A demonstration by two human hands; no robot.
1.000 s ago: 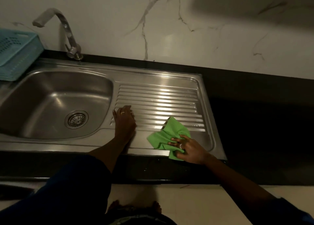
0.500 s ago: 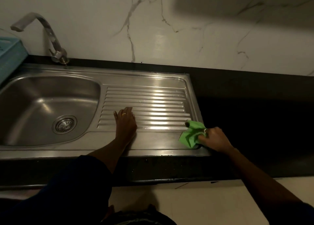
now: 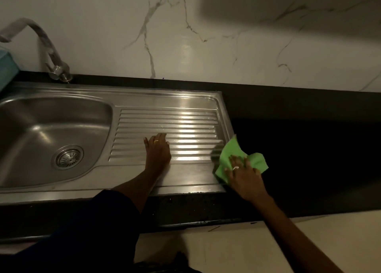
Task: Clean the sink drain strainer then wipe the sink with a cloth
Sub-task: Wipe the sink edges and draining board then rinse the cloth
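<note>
**Cloth at the right edge of the draining board**

Marble-patterned wall runs across the back, pale with grey veins, and below it a black counter carries a steel sink. Its bowl sits to the left, and the strainer lies in the drain at the bottom of that bowl, well apart from both hands. A curved tap stands at the back left corner, blurred in the picture, and the corner of a blue basket shows at the left edge.

To the right of the bowl is the ridged draining board, bright with reflected light. On it the left hand lies flat, palm down, fingers pressed close together and pointing toward the wall, with a ring on one finger. Its forearm comes out of a dark sleeve at the front edge of the counter.

At the right rim of the sink, the right hand presses down on a green cloth. Its fingers are slightly spread on top of the cloth, one of them ringed. The cloth is crumpled and lies across the rim, partly on the steel and partly on the black counter. Pale floor shows below the counter front.
</note>
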